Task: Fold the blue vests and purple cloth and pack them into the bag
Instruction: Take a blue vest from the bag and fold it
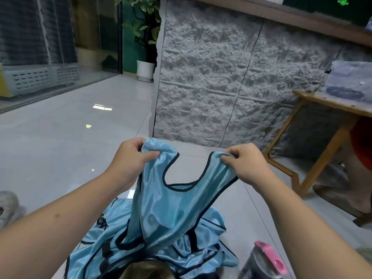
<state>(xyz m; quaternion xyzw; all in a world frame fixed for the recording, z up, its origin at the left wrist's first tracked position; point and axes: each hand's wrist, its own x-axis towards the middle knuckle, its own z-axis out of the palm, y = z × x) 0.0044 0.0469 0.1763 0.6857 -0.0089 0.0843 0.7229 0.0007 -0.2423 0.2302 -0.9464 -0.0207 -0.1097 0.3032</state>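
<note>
Heap of vests point(153, 256) on the floor below; one vest point(171, 200) up in the air, hanging by its straps. Left hand point(128, 160) pinching one strap, right hand point(247, 166) the other. Best kept level, seams matched, then folded.

Both forearms raised forward, left hand point(128, 158) and right hand point(247, 164) pinching fabric

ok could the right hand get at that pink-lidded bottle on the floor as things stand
Probably yes, but not right away: the right hand pinches a shoulder strap of the held blue vest. The pink-lidded bottle stands low on its side, nothing blocking the way.
</note>
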